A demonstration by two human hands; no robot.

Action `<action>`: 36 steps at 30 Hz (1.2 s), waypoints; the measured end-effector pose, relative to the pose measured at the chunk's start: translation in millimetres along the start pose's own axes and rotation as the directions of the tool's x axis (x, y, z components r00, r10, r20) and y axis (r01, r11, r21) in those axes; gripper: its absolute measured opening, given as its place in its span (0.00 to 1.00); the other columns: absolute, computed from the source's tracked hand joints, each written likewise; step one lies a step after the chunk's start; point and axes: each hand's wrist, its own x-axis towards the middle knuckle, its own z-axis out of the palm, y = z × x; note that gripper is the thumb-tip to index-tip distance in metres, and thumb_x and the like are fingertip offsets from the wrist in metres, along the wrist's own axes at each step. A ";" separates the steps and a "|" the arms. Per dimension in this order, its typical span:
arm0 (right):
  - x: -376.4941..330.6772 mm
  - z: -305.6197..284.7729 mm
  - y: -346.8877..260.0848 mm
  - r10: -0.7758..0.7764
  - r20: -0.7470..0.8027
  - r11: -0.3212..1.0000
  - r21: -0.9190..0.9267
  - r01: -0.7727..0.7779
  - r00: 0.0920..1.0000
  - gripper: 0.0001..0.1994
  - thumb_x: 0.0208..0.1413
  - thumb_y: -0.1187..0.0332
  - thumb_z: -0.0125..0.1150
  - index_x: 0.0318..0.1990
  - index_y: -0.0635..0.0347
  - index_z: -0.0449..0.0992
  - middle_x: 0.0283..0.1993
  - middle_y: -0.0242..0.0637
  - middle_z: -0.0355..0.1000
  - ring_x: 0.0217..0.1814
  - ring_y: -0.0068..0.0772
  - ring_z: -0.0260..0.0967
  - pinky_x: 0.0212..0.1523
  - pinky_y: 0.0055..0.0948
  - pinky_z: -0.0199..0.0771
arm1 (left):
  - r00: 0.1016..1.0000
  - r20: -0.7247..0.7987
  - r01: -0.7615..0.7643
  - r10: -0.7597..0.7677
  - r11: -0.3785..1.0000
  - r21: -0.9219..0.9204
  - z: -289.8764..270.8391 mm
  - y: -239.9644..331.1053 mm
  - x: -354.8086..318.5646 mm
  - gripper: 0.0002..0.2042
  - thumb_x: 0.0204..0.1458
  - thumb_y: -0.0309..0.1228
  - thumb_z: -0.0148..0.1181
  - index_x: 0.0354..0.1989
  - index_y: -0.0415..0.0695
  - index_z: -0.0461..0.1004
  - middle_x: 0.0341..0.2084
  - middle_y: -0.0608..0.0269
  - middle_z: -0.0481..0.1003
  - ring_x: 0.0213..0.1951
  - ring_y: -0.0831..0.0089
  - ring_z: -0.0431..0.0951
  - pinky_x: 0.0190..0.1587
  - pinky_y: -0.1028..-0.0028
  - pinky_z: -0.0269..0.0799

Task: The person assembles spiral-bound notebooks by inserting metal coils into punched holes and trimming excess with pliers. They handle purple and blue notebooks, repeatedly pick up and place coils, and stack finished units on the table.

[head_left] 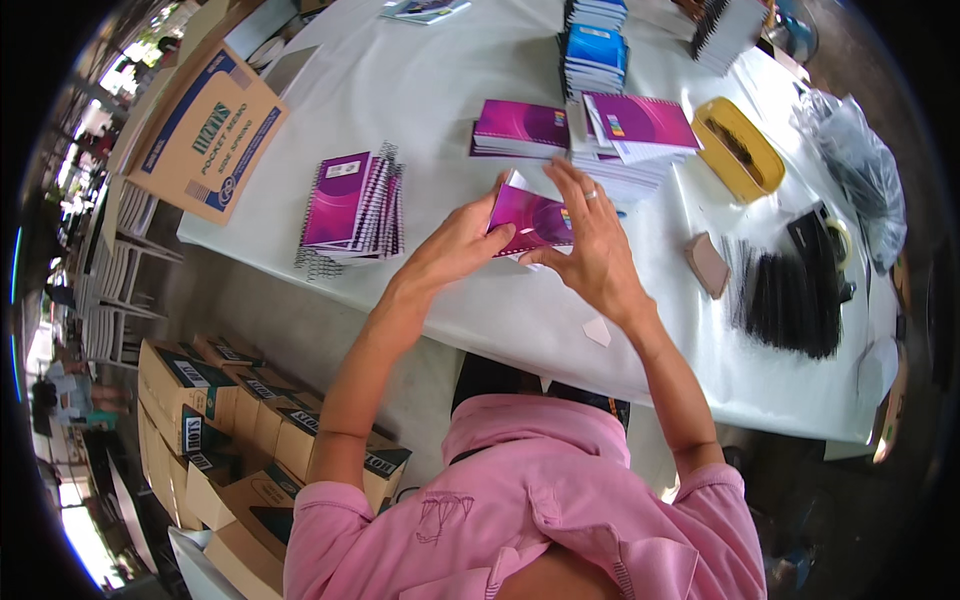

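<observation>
A small purple notebook (526, 218) is held over the table's near side, in front of my chest. My left hand (452, 242) grips its left end, with the thumb lying on the cover. On the other end is my right hand (596, 246), a ring on one finger, its fingers bent over the edge and its thumb at the near side. Some white paper shows at the notebook's edges. Just beyond lie a purple notebook stack (520, 122) and a taller pile of white pages with a purple cover (645, 120) on top. Spiral-bound purple notebooks (340, 205) are stacked left of my hands.
The white-covered table (440, 100) also bears blue notebooks (594, 60), a yellow tray (738, 150), black binding wires (795, 305), a brownish block (707, 265), a tape roll (840, 243) and a plastic bag (868, 165). A cardboard box (215, 135) stands left; several cartons (250, 410) sit below.
</observation>
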 end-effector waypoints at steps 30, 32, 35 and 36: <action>-69.8 41.2 52.7 0.394 0.129 0.569 0.744 -0.352 0.910 0.16 0.46 0.76 0.70 0.41 0.61 0.70 0.38 0.32 0.71 0.41 0.25 0.68 0.46 0.27 0.67 | 0.988 -0.153 -0.079 0.004 0.869 -0.488 59.2 -32.9 -16.8 0.48 0.46 0.19 0.66 0.72 0.44 0.38 0.66 0.46 0.57 0.69 0.59 0.53 0.67 0.67 0.51; -65.2 40.2 53.1 0.419 0.120 0.617 0.690 -0.379 0.900 0.15 0.47 0.76 0.69 0.41 0.64 0.70 0.38 0.35 0.72 0.38 0.25 0.68 0.41 0.27 0.68 | 0.981 -0.195 -0.092 -0.002 0.876 -0.473 62.3 -33.6 -18.3 0.49 0.47 0.23 0.67 0.72 0.45 0.36 0.66 0.46 0.56 0.69 0.59 0.51 0.68 0.65 0.49; -68.2 44.4 66.9 0.402 0.192 0.660 0.616 -0.429 0.895 0.15 0.47 0.76 0.70 0.41 0.65 0.70 0.38 0.37 0.72 0.37 0.25 0.69 0.38 0.28 0.69 | 0.870 -0.375 -0.250 0.321 0.941 0.227 58.9 -12.9 -11.9 0.47 0.48 0.35 0.68 0.72 0.44 0.42 0.67 0.46 0.55 0.69 0.55 0.52 0.68 0.58 0.49; -66.3 43.2 66.1 0.404 0.201 0.637 0.639 -0.432 0.893 0.16 0.46 0.76 0.70 0.41 0.65 0.70 0.38 0.38 0.72 0.36 0.26 0.69 0.37 0.28 0.69 | 0.880 -0.281 -0.232 0.382 0.864 0.448 58.6 5.1 -7.4 0.45 0.49 0.37 0.66 0.71 0.44 0.43 0.66 0.47 0.56 0.69 0.53 0.52 0.68 0.56 0.49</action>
